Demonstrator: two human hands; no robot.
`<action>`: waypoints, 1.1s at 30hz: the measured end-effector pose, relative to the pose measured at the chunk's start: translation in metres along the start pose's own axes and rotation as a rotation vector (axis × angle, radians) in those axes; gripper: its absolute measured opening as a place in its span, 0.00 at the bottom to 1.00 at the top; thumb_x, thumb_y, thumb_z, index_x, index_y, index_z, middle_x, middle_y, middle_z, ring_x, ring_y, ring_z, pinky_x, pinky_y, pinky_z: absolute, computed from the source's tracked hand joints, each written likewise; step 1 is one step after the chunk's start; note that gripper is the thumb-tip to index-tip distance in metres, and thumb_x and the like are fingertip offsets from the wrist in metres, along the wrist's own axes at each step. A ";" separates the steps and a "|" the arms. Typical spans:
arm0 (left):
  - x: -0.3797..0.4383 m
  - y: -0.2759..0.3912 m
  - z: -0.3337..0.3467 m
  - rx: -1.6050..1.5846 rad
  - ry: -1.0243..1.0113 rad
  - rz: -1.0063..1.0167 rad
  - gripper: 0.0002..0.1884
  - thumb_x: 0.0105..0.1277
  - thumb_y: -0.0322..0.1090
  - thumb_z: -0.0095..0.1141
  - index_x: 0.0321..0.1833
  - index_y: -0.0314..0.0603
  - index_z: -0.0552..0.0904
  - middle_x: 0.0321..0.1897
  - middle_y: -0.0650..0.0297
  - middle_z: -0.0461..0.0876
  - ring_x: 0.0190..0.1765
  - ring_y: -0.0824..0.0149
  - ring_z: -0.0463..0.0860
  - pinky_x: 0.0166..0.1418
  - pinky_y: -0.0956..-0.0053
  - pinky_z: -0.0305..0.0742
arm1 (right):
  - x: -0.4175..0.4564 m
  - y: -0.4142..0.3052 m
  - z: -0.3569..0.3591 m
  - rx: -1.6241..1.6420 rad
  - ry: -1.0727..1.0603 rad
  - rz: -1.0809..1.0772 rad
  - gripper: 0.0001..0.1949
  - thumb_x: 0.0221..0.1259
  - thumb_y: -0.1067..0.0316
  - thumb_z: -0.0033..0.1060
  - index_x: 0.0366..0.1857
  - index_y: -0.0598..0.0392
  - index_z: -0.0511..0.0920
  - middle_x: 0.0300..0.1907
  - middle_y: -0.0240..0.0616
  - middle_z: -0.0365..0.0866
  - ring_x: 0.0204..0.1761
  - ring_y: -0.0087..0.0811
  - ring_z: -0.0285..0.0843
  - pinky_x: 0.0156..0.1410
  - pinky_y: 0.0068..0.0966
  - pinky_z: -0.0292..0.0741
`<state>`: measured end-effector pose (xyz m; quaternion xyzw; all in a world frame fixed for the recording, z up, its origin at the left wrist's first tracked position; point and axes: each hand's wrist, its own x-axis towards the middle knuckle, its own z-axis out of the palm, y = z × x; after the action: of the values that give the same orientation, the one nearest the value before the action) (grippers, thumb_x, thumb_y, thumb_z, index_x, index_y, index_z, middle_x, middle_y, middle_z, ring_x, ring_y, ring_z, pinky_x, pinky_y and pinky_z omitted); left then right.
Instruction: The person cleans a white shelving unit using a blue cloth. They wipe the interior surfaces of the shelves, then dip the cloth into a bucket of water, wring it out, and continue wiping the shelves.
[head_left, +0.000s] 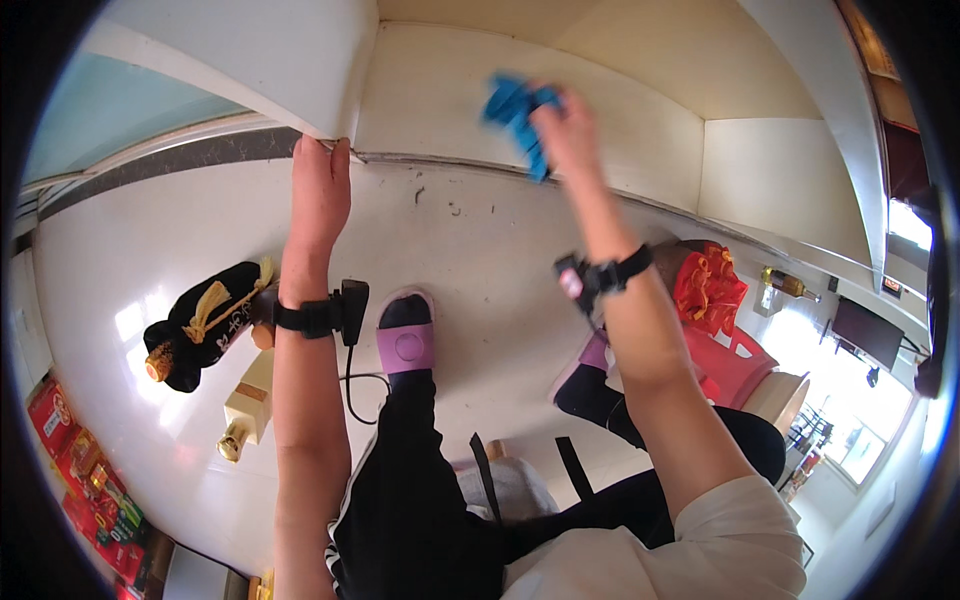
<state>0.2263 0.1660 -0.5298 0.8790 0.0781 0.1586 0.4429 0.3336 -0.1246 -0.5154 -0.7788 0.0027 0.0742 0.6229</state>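
Note:
My right hand (568, 129) has a crumpled blue cloth (512, 112) bunched in its fingers; both are slightly blurred. Behind the cloth is the pale inner surface of a white cabinet compartment (442, 90). At the upper left, my left hand (321, 184) grips the front edge of a white cabinet panel (300, 67), thumb on one side. The panel hides some of that hand's fingertips. A black strap with a small device is worn on each forearm.
Dark debris bits (454, 208) dot the pale floor (480, 255) by the cabinet's lower edge. On the left stand a black drawstring bottle bag (214, 322) and a cream gold-capped bottle (249, 401). Rightward are a red bag (709, 289), a pink plastic stool (739, 367) and a glass bottle (787, 282).

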 end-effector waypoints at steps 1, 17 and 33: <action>-0.005 -0.003 -0.004 0.021 -0.017 -0.035 0.09 0.75 0.30 0.52 0.51 0.30 0.76 0.33 0.58 0.81 0.33 0.67 0.78 0.40 0.69 0.76 | 0.019 -0.007 -0.015 -0.135 0.115 -0.032 0.16 0.61 0.70 0.57 0.53 0.54 0.82 0.36 0.41 0.87 0.34 0.32 0.87 0.42 0.32 0.84; 0.004 0.021 0.005 -0.004 -0.049 -0.021 0.11 0.75 0.29 0.53 0.55 0.33 0.75 0.39 0.51 0.78 0.37 0.59 0.79 0.44 0.65 0.76 | 0.050 0.016 0.001 -0.809 0.231 -0.398 0.19 0.55 0.71 0.63 0.54 0.52 0.82 0.52 0.48 0.83 0.47 0.44 0.85 0.56 0.38 0.82; 0.002 0.025 -0.013 -0.121 -0.035 -0.060 0.15 0.71 0.24 0.52 0.59 0.32 0.72 0.46 0.43 0.79 0.52 0.38 0.75 0.56 0.51 0.71 | 0.042 -0.053 0.084 -0.423 -0.745 -0.055 0.20 0.48 0.66 0.60 0.48 0.57 0.86 0.41 0.46 0.88 0.48 0.35 0.84 0.59 0.28 0.77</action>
<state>0.2234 0.1612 -0.5025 0.8504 0.0868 0.1345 0.5011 0.3710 -0.0281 -0.4870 -0.8093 -0.2584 0.3327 0.4095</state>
